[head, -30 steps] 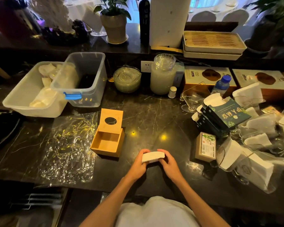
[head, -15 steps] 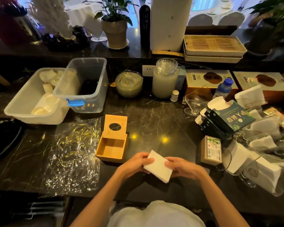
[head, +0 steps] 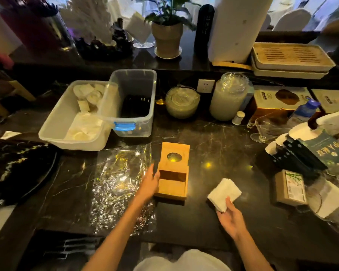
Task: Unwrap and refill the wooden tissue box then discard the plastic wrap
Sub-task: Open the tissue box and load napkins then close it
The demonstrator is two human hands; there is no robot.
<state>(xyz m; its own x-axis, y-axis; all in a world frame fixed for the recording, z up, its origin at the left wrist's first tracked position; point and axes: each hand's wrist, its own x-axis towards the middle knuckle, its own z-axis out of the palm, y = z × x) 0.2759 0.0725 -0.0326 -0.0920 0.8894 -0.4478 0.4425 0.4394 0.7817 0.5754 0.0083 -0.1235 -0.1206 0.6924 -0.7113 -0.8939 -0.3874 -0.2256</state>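
Wooden tissue box point(head: 173, 174), open, w/ round-holed lid slid back, sits mid dark marble counter point(head: 223, 149). Crinkled clear plastic wrap point(head: 121, 184) lies flat just left of it. Left hand point(head: 150, 183): fingers spread, touching box's left wall. Right hand point(head: 231, 218), well right of box: fingers pinching white tissue stack point(head: 223, 193), raised off counter.

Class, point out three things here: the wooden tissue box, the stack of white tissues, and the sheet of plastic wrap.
wooden tissue box point(head: 172, 184): head view, front of its open tray.
stack of white tissues point(head: 223, 192): head view, top face.
plastic wrap point(head: 117, 180): head view, crinkled middle.
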